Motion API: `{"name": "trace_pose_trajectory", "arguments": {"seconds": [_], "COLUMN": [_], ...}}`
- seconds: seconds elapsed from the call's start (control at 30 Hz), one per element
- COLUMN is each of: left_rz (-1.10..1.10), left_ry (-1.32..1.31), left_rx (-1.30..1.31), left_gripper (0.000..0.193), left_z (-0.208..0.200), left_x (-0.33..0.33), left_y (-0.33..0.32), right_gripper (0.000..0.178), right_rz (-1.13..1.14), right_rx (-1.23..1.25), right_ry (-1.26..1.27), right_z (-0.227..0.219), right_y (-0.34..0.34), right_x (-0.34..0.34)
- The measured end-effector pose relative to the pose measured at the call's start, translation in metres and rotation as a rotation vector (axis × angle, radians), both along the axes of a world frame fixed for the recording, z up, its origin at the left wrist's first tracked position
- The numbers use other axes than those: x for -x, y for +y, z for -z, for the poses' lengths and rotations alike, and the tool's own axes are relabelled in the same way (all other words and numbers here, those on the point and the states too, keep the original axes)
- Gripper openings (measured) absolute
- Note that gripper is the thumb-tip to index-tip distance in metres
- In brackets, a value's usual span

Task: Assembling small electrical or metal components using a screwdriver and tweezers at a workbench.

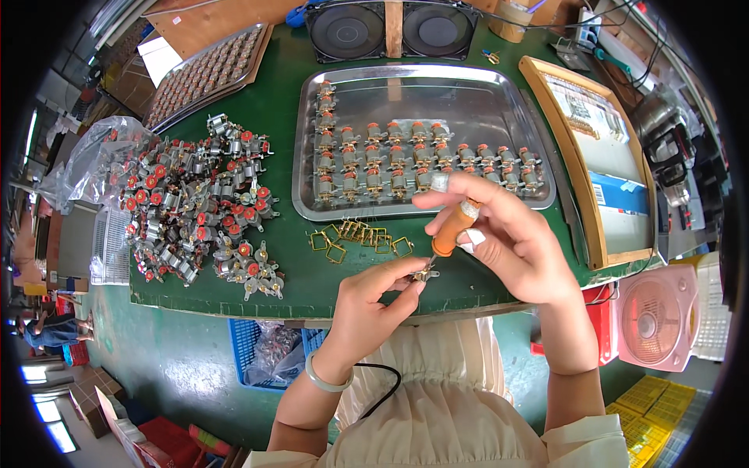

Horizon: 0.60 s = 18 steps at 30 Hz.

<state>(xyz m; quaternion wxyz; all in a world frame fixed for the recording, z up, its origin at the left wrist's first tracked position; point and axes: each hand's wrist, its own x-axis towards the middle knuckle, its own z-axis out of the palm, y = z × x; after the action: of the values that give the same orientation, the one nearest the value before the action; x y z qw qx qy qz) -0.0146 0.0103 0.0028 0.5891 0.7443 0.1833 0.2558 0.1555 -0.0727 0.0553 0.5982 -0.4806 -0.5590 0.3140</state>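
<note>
My left hand [374,300] pinches a small metal motor part [425,274] at the near edge of the green table [289,117]. My right hand [507,234] grips an orange-handled screwdriver [454,228], its tip pointing down onto that part. Just beyond my hands lie several small brass square frames [360,237]. A steel tray [468,101] behind them holds rows of assembled small motors [406,160]. A loose heap of similar motors with red caps [199,203] lies to the left.
A second tray of parts [207,70] sits at the far left, with a clear plastic bag [101,160] beside the heap. Two black fans [390,30] stand at the back. A wood-framed board [601,156] lies right, a pink fan [651,316] and a blue crate [250,347] below.
</note>
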Motion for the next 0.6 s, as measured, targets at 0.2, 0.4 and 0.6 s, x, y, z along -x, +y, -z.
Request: {"name": "trace_pose_trajectory", "arguments": {"seconds": [0.2, 0.4, 0.6], "left_rz": [-0.015, -0.037, -0.047], "left_ry": [0.01, 0.001, 0.017], "left_rx": [-0.008, -0.025, -0.012], "left_gripper": [0.025, 0.024, 0.024], "left_z": [0.0, 0.0, 0.001], "left_x": [0.0, -0.002, 0.0], "left_y": [-0.001, -0.002, -0.002], "right_gripper": [0.041, 0.04, 0.039], "right_rz": [0.103, 0.364, 0.172], "right_rx": [0.098, 0.006, 0.111], "right_ry": [-0.107, -0.325, 0.064], "right_z": [-0.007, 0.001, -0.005], "right_y": [0.004, 0.003, 0.001], "right_x": [0.002, 0.011, 0.011]}}
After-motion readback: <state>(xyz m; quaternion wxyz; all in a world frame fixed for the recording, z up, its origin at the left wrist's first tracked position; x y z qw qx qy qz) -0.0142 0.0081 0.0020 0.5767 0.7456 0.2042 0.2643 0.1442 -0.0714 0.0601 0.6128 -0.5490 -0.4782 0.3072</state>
